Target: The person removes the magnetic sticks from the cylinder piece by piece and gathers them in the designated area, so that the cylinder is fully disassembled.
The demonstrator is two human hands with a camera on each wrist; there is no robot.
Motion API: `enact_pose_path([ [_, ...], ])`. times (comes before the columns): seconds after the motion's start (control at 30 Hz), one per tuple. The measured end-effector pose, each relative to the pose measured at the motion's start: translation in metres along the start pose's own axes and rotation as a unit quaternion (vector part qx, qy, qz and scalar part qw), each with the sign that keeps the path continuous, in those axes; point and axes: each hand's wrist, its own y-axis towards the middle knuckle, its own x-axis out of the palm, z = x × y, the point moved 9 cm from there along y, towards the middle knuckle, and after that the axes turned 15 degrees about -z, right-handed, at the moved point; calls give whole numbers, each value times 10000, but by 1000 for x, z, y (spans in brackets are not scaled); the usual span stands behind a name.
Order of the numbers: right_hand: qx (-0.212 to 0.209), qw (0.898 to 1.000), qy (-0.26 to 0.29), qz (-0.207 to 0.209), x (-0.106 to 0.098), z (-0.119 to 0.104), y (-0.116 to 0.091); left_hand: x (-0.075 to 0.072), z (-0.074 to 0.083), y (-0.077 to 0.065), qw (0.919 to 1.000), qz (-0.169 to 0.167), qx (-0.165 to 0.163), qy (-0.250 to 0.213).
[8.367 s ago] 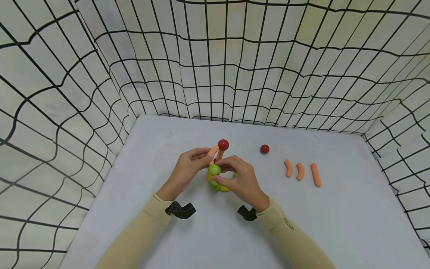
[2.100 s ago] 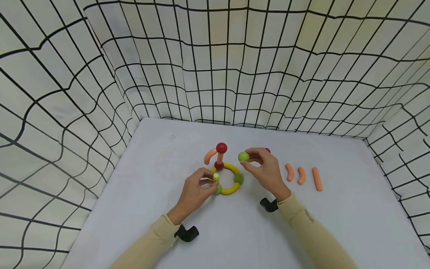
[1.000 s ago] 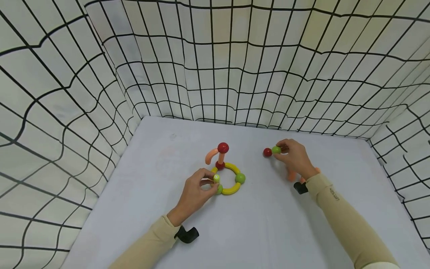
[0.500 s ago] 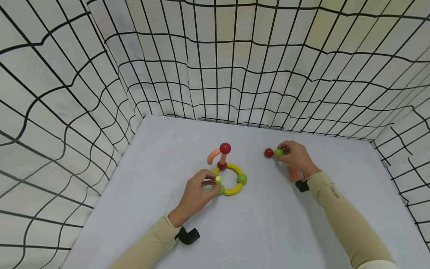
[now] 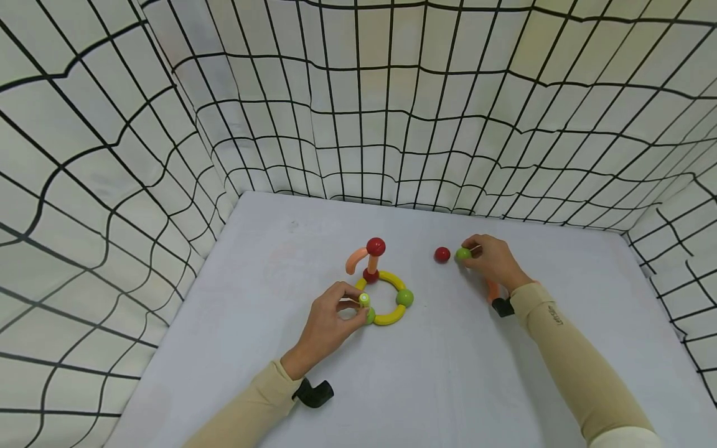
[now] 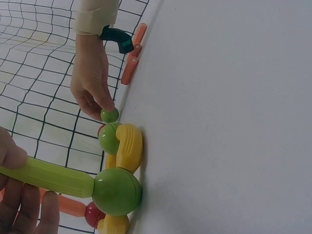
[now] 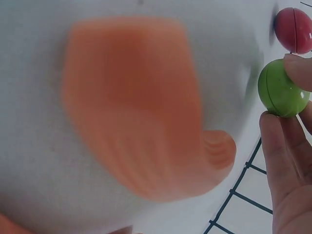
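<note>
Left arm comes in from the lower edge of the head view, its sleeve (image 5: 252, 398) running up and inward, and the left hand (image 5: 329, 320) sits at the near-left part of a ring of yellow curved pieces (image 5: 389, 317). Thumb and fingers close in a narrow pinch on a green rod (image 6: 53, 178), its base meeting a green ball (image 6: 117, 191) of the ring.

Over on the right, the right arm reaches up from the lower corner, wrist bent so the right hand (image 5: 494, 261) points left. It has a loose green ball (image 7: 280, 90) between thumb and fingertips, the grip only as wide as the ball. A loose red ball (image 5: 442, 254) lies on the table (image 5: 448, 373) just beside it, a small gap between them. An orange piece (image 5: 492, 290) shows under the right wrist, partly hidden.

At the ring's far side, an orange rod (image 5: 373, 264) rises from a low red ball (image 5: 371, 275) to a top red ball (image 5: 376, 246), with a curved orange piece (image 5: 355, 260) hanging off that top one.

Now the writing: dark lettering on the right sleeve (image 5: 582, 361) seems to start with "Lets"; the rest is too small to read.
</note>
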Motion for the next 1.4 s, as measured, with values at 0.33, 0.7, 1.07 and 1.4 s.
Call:
enact_pose_path([
  [0.33,-20,9999,-129,36,-1,-2,-3,3,2,-1,10000,-19,15,-41],
  [0.7,104,9999,-29,116,-5,-3,-10,2,6,-2,9999,80,85,45],
  [1.07,-80,9994,-56,337,-12,-16,-23,0,3,-1,10000,63,69,9],
  [1.4,-573,9965,152,593,-19,-41,-41,-2,4,2,10000,67,49,-24],
])
